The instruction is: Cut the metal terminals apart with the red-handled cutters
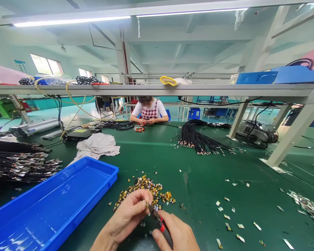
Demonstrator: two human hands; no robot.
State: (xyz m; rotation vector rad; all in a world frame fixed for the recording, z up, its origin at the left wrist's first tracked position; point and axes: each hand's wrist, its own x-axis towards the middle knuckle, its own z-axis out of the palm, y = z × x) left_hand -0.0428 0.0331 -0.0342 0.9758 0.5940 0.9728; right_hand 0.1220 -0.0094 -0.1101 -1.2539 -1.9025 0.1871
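Work station seen from head height. The left hand (125, 218) was curled, thumb and fingers pinched together on a tiny metal piece (147, 204), its exact form too small to tell. The right hand (176, 232) was closed around a pair of steel pliers with black-and-red handles (164, 230), their tips at the pinched piece. Both hands were above a green-topped workbench (199, 174), just below a loose heap of gold-and-black metal scraps (143, 190). To the left of the hands stood a long, shallow, rectangular blue plastic tray (94, 164), its floor streaked with reflected ceiling light. Beyond the tray lay a dense bundle of black cables with metal-tipped ends (18, 164), and a crumpled white cloth (96, 146) lay further along the bench. A second long bundle of black cables with metal-tipped ends (196, 137) lay at centre. Scattered pale metal strips (238, 226) lay to the right of the hands, near a drift of silvery scraps (307, 207). Across the bench sat a co-worker in a checked apron (149, 112), whose hands (146, 121) were together over a small coil of red-and-orange wire (139, 129).
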